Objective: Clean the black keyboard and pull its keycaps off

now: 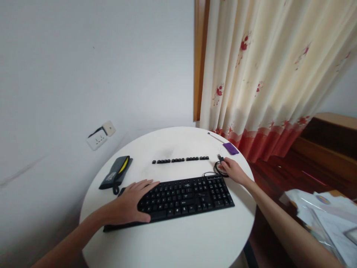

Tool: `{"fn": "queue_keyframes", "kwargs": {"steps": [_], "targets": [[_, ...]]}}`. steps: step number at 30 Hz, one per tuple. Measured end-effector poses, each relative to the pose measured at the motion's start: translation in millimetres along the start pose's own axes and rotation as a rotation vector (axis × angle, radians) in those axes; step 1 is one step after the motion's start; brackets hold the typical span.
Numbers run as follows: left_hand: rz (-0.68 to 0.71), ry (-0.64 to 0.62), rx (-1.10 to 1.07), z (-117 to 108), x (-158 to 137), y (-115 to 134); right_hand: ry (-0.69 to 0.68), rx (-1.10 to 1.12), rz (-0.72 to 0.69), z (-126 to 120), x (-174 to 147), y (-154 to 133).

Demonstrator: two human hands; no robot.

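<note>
A black keyboard (184,197) lies slightly slanted on a round white table (173,245). My left hand (134,201) rests over its left end with fingers stretched out, hiding the keys beneath. To the right, beyond the number pad, my right hand (232,169) pinches the plug end of the black USB cable (219,168), whose coils lie on the table behind the keyboard. The top row of the keyboard appears to lack its keycaps. Behind it, several loose black keycaps (177,160) stand in a line, split into small groups.
A dark grey pouch (113,175) with a yellow strip lies at the table's left. A thin brush (215,137) and a purple cloth (230,148) are at the back right. A wall socket (97,140), a floral curtain (251,93) and plastic-wrapped items (326,216) surround the table.
</note>
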State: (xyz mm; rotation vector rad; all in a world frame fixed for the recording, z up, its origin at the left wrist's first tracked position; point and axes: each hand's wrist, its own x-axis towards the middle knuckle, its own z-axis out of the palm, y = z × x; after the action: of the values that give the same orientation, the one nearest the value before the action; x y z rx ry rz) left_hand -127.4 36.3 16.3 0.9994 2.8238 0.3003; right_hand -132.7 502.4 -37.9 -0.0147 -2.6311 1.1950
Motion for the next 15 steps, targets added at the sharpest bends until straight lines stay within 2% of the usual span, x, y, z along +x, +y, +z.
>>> {"fn": "queue_keyframes", "kwargs": {"steps": [3, 6, 10, 15], "targets": [[0.108, 0.009, 0.027, 4.3, 9.0, 19.7, 0.001, 0.04, -0.023, 2.2, -1.3, -1.2], [0.159, 0.035, 0.017, 8.9, 17.4, 33.4, 0.034, 0.052, -0.006, 0.6, -1.6, -2.2], [0.192, 0.119, 0.037, 14.8, 19.3, 35.9, 0.065, 0.133, 0.056, -10.9, -12.0, -3.0], [0.174, 0.155, 0.032, 23.5, 26.3, 35.4, 0.115, 0.398, 0.204, -16.9, -44.1, -3.4]]}}
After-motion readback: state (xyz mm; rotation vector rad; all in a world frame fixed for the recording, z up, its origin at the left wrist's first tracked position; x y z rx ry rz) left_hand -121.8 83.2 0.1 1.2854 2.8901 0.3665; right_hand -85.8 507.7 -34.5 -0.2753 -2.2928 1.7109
